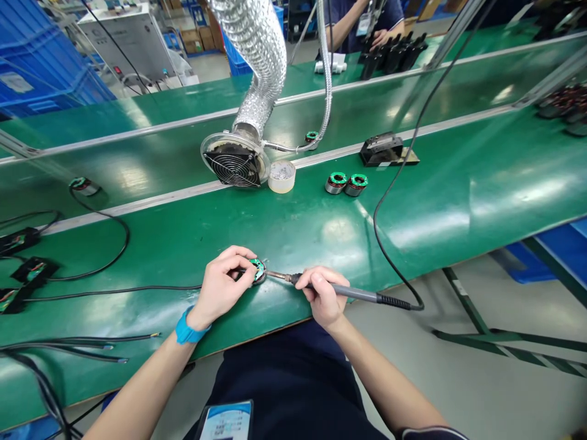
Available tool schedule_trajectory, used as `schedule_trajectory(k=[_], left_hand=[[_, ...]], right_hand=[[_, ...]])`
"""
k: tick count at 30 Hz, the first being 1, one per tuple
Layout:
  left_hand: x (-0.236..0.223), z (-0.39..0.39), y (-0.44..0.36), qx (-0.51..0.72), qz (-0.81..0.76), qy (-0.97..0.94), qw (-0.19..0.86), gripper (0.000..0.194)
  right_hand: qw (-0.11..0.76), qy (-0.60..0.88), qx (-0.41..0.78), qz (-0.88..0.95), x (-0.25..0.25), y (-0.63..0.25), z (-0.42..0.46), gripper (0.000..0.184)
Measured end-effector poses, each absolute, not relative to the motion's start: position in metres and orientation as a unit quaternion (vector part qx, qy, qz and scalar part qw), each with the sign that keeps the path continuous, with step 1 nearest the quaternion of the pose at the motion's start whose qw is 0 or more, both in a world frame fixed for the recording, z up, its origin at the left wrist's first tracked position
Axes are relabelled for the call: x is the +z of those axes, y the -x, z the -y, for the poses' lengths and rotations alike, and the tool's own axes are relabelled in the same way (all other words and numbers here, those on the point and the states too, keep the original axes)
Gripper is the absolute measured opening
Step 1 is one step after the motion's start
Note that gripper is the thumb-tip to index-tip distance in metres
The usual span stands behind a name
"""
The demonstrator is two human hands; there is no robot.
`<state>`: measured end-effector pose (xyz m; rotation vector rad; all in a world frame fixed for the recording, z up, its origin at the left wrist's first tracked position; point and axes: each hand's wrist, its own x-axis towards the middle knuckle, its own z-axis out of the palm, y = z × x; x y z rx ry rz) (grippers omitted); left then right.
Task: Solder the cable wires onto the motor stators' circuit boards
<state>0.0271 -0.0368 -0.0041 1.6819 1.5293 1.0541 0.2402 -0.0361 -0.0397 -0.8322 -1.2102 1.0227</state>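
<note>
Head view is showing the left hand (225,278) pinching a small round green-topped part (260,269) over the green bench (302,235), near the front edge, with a black cable (114,291) running in behind the fingers. The right hand (324,294) is gripping a soldering iron (355,293) by its handle, tip pointing at the part; can't tell if they're touching. I'm guessing the part is feeling stiff and dense, green top being the fragile bit, so I'd be holding its sides and avoiding the iron's probably hot metal end.
</note>
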Motion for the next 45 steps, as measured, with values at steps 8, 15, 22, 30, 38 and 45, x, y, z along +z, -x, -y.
schedule_trajectory(k=[8,15,22,30,38,45], left_hand=[[-0.006,0.04,-0.031,0.424,-0.581,-0.632,0.288,0.019],[-0.009,0.043,-0.036,0.437,-0.585,-0.636,0.247,0.018],[-0.011,0.046,-0.037,0.43,-0.584,-0.651,0.224,0.018],[-0.012,0.047,-0.036,0.424,-0.586,-0.654,0.222,0.017],[-0.011,0.046,-0.037,0.43,-0.587,-0.644,0.235,0.017],[-0.01,0.045,-0.037,0.437,-0.596,-0.631,0.237,0.017]], right_hand=[[0.609,0.346,0.466,0.54,-0.035,-0.237,0.032,0.038],[0.612,0.326,0.47,0.546,-0.031,-0.235,0.03,0.037],[0.641,0.352,0.52,0.441,-0.034,-0.239,0.031,0.038],[0.652,0.356,0.515,0.428,-0.037,-0.238,0.032,0.036],[0.625,0.37,0.528,0.44,-0.033,-0.238,0.032,0.038],[0.598,0.364,0.551,0.455,-0.03,-0.235,0.028,0.039]])
